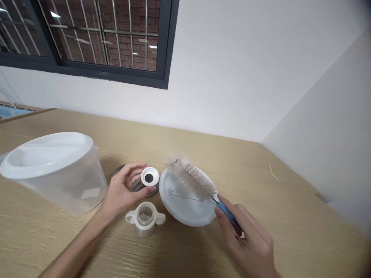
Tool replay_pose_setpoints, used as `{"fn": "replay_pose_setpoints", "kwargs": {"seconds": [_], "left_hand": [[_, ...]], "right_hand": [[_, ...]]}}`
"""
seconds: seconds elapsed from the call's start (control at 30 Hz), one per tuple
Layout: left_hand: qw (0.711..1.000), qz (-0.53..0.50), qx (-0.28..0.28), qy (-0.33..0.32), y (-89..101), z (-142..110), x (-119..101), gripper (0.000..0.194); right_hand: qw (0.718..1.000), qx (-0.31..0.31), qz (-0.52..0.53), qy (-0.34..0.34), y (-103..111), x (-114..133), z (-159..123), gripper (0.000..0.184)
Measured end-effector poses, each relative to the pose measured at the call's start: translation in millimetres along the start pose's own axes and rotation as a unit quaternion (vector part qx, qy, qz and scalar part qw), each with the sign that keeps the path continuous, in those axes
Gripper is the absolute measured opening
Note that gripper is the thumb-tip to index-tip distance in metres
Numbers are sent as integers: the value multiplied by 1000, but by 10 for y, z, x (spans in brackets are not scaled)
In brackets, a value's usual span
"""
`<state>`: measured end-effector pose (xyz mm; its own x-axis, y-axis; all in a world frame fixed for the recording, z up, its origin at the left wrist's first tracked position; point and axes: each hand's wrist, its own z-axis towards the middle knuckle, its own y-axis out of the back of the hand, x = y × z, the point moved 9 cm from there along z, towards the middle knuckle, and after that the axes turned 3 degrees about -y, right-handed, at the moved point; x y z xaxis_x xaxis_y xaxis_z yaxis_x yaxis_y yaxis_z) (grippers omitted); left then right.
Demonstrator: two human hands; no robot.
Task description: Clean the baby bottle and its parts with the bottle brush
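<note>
Head camera: a brush (pixel 194 180) is held by the right hand (pixel 251 235), its blue handle (pixel 224 212) pinched between thumb and fingers, so that this grip is closed. The brush is slanted up and to the left, and its pale bristles are held over a white dish (pixel 185 214), with the tip carried past the far left rim; whether the dish is touched by the bristles cannot be told. The left hand (pixel 121 189) is placed just left of the dish, with thumb and fingers curved around a white ring (pixel 150 177) that has a dark centre. That grip is only partly closed, and whether the ring is firmly held cannot be told. Beneath the hand, a dark-rimmed round thing (pixel 116 170) is partly hidden. Nearer the body, a small two-handled cup (pixel 145 227) is stood upright on the worktop (pixel 116 247), near the dish. At the left, a large clear tub (pixel 78 189) is topped by a white lid (pixel 46 154). A thin pale strip (pixel 273 172) is seen at the right, well apart.
</note>
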<state>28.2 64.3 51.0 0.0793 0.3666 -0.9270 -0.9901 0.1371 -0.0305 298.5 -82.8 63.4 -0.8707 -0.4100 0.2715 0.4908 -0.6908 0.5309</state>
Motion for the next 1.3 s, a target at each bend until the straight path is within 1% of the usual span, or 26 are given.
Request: {"fn": "replay_pose_setpoints", "kwargs": {"seconds": [0.13, 0.47, 0.6, 0.7, 0.77, 0.9, 1.03, 1.17, 1.3], "left_hand": [[1000, -16, 10, -1, -2, 0, -1, 58], [999, -26, 23, 17, -25, -10, 83, 59], [999, -22, 14, 18, -11, -3, 90, 59], [1000, -6, -3, 23, 17, -13, 75, 58], [1000, 4, -16, 25, 39, -26, 51, 55], [998, 25, -36, 33, 94, -40, 9, 42], [998, 44, -52, 15, 168, -15, -48, 36], [997, 62, -49, -3, 192, 10, -56, 37], [997, 68, -38, -2, 180, 19, -14, 36]], "right_hand": [[1000, 2, 4, 0, -8, -11, 1, 35], [1000, -4, -7, -3, 19, -32, 13, 32], [1000, -4, -5, -3, 24, -7, 21, 33], [1000, -5, -5, -10, 20, -22, 24, 33], [1000, -8, -2, -15, 20, -38, 20, 34], [1000, -6, 2, -24, 14, -61, 12, 35], [1000, -8, -2, -20, 30, -51, 18, 33], [1000, -11, -10, -15, 48, -39, 29, 31], [1000, -11, -13, -19, 45, -44, 31, 30]]}}
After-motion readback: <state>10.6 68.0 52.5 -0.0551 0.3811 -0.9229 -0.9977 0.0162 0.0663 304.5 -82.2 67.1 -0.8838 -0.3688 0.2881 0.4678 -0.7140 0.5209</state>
